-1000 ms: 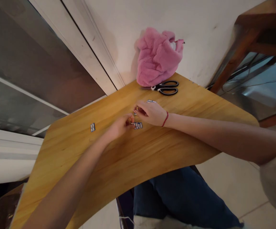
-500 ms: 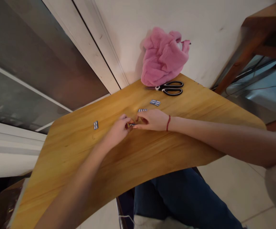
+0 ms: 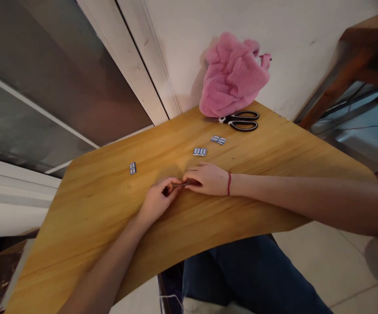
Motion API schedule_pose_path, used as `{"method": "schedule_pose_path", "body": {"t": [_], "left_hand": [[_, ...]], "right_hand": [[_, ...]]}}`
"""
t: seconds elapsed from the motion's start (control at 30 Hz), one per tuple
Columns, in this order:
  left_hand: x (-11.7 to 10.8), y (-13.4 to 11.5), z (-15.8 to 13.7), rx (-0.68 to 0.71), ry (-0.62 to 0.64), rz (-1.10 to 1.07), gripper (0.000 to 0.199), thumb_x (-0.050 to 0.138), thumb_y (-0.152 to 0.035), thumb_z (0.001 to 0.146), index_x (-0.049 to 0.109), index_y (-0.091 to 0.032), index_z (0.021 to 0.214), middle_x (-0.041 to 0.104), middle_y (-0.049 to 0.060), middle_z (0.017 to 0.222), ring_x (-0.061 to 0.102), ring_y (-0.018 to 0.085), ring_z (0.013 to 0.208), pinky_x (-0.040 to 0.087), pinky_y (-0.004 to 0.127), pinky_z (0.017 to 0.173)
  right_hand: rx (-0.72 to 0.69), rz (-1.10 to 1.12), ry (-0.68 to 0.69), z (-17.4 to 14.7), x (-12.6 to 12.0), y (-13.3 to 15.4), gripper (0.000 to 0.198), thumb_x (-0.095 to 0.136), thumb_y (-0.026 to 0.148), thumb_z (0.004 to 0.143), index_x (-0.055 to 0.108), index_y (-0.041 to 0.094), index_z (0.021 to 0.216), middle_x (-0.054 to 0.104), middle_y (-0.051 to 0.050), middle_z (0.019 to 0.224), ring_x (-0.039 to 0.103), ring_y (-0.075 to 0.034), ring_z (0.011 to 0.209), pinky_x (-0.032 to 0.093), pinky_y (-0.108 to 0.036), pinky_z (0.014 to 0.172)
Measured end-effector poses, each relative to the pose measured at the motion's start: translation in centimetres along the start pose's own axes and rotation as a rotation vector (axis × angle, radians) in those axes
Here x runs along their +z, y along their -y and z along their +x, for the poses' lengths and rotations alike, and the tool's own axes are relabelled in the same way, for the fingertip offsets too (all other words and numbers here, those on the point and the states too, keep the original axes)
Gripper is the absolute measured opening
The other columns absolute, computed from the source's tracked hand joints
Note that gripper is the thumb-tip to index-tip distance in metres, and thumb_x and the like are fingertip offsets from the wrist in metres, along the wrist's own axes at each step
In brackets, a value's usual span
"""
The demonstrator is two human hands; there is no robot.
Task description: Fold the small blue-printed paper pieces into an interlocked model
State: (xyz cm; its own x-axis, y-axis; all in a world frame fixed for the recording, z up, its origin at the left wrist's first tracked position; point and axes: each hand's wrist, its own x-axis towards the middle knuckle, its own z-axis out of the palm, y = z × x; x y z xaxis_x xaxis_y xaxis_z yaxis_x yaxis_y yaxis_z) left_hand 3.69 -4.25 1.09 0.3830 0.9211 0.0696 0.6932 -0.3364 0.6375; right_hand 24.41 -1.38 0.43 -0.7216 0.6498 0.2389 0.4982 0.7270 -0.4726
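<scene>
Over the middle of the table, my left hand (image 3: 158, 200) and my right hand (image 3: 208, 179) meet, fingertips pinched on either end of a small thin piece (image 3: 179, 185). It is seen nearly edge-on, so its kind does not show. A red string circles my right wrist. Just beyond my right hand lies a small piece of blue-bordered white labels (image 3: 200, 151). A similar label piece (image 3: 218, 140) rests farther back to the right, and another label piece (image 3: 133, 168) is off to the left.
Scissors with black handles (image 3: 243, 121) lie at the back of the wooden table (image 3: 93, 226), blades partly under a pink plush bundle (image 3: 236, 78) against the wall. A sliding glass door (image 3: 87, 78) borders the left. A wooden frame (image 3: 345, 74) stands at right.
Both hands have come nearer to me, uncovering the middle label piece. The thin piece between them now looks flatter. The view has shifted slightly.
</scene>
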Motion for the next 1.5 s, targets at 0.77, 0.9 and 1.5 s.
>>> {"method": "schedule_pose_path", "body": {"t": [0.77, 0.9, 1.5], "left_hand": [[0.1, -1.3, -0.8, -0.074, -0.113, -0.485, 0.015, 0.059, -0.034, 0.083, 0.059, -0.019, 0.083, 0.058, 0.000, 0.078, 0.053, 0.012, 0.070, 0.044, 0.024, 0.065], [0.4, -2.1, -1.1, -0.164, -0.087, -0.710, 0.018, 0.067, -0.033, 0.077, 0.057, -0.019, 0.081, 0.061, -0.001, 0.072, 0.058, 0.011, 0.065, 0.048, 0.023, 0.062], [-0.9, -1.5, -1.7, -0.224, -0.180, -0.502, 0.013, 0.064, -0.033, 0.081, 0.074, -0.026, 0.082, 0.071, -0.001, 0.075, 0.062, 0.012, 0.064, 0.053, 0.024, 0.063]], "right_hand": [[0.333, 0.687, 0.038, -0.9, -0.2, 3.4, 0.022, 0.049, 0.038, 0.090, 0.052, 0.016, 0.086, 0.052, 0.005, 0.060, 0.043, -0.005, 0.045, 0.032, -0.018, 0.044], [0.379, 0.909, 0.135, -1.3, 0.0, 3.9, 0.026, 0.047, 0.044, 0.090, 0.048, 0.017, 0.092, 0.062, 0.002, 0.070, 0.047, -0.004, 0.039, 0.034, -0.017, 0.039], [0.496, 1.031, 0.228, -2.1, -0.4, 3.5, 0.026, 0.052, 0.044, 0.088, 0.048, 0.019, 0.081, 0.068, 0.001, 0.070, 0.052, -0.005, 0.038, 0.035, -0.017, 0.038]]}}
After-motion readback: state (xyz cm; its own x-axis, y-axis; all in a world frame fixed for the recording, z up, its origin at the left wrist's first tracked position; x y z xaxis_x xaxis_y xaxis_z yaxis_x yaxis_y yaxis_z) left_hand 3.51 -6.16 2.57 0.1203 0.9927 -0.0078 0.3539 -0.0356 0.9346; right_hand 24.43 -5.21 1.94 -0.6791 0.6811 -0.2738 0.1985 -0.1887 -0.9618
